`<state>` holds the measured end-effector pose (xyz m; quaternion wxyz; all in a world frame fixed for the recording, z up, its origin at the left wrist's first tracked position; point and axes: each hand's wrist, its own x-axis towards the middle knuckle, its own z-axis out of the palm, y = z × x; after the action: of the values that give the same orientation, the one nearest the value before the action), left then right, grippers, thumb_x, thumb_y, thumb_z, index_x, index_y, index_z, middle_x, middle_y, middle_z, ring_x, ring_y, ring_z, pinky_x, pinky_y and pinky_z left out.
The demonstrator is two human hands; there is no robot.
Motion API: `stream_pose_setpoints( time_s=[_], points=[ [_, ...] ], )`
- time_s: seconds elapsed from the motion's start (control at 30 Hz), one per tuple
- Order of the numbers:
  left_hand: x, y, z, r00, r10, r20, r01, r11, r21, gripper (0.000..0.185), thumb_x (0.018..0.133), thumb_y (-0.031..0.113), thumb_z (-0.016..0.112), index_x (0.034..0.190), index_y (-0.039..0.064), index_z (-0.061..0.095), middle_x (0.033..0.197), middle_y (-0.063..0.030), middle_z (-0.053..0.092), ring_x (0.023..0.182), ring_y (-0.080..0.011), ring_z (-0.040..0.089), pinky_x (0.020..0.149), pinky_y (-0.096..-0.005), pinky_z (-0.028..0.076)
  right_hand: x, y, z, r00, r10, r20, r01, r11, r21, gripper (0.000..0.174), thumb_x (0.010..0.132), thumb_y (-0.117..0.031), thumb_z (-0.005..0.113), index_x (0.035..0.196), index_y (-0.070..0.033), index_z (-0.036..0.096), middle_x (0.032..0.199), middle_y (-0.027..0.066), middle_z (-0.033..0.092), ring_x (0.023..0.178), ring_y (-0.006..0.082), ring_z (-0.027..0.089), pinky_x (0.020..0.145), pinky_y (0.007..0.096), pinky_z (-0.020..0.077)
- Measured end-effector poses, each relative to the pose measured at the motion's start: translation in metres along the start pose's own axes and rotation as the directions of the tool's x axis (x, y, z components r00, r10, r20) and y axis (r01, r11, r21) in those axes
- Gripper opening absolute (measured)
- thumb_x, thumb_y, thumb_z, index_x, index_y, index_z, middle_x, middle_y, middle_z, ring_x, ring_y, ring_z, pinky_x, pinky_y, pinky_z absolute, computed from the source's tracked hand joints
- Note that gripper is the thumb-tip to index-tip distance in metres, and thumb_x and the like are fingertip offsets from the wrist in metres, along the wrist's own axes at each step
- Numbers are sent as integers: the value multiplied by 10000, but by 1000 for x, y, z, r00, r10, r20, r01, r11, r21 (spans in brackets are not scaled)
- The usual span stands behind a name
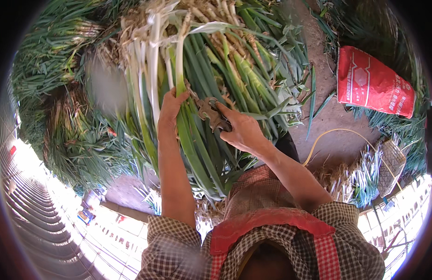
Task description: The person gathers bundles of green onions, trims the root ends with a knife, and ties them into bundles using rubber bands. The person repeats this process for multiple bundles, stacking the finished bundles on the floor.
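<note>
My left hand (171,110) grips a large green onion (181,66) around its stalk, where the white shank turns green. Its roots point away from me, and its long leaves hang toward my lap. In my right hand (244,130) is a dirt-caked metal air blow gun (212,113). The gun's narrow nozzle points at the stalk just beside my left hand; I cannot tell whether they touch. Under both hands lies a thick pile of unpeeled green onions (242,71), with dry, earthy roots at the far end.
More green onion bundles (58,59) are heaped on the left. A red printed sack (375,82) lies at the right on the greens. A yellow hose (336,130) arcs over the dirt floor (317,101). White-stalked onions (364,178) and a plastic basket (392,168) sit at lower right.
</note>
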<state>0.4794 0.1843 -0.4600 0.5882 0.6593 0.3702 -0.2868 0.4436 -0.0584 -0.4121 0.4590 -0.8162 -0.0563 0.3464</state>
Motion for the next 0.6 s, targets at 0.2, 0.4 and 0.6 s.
stream_pose_setpoints(
  time_s=[0.2, 0.4, 0.6],
  points=[
    [-65, -71, -54, 999, -29, -35, 33, 993, 115, 290, 908, 192, 660, 1151, 35, 637, 880, -35, 691, 713, -122, 607, 668, -288, 481, 51, -35, 34, 984, 65, -169, -78, 994, -71, 742, 724, -175, 600, 1435, -84, 411, 948, 251, 676, 872, 415, 661, 780, 489, 525],
    [-124, -121, -68, 986, 138, -93, -114, 968, 224, 226, 890, 138, 653, 1060, -9, 631, 841, -29, 640, 699, -108, 578, 645, -275, 461, -31, -42, 91, 996, 90, 15, -87, 988, -130, 747, 722, -171, 611, 1438, -83, 417, 1071, 267, 650, 962, 411, 652, 860, 459, 521],
    [-151, -148, -60, 958, 183, -221, -96, 931, 351, 212, 891, 152, 635, 1018, -11, 584, 752, -113, 605, 657, -191, 607, 613, -370, 469, -6, -46, 96, 971, 94, -220, -128, 981, -145, 635, 741, -144, 590, 1357, -54, 466, 975, 239, 666, 862, 448, 646, 753, 525, 523]
  ],
)
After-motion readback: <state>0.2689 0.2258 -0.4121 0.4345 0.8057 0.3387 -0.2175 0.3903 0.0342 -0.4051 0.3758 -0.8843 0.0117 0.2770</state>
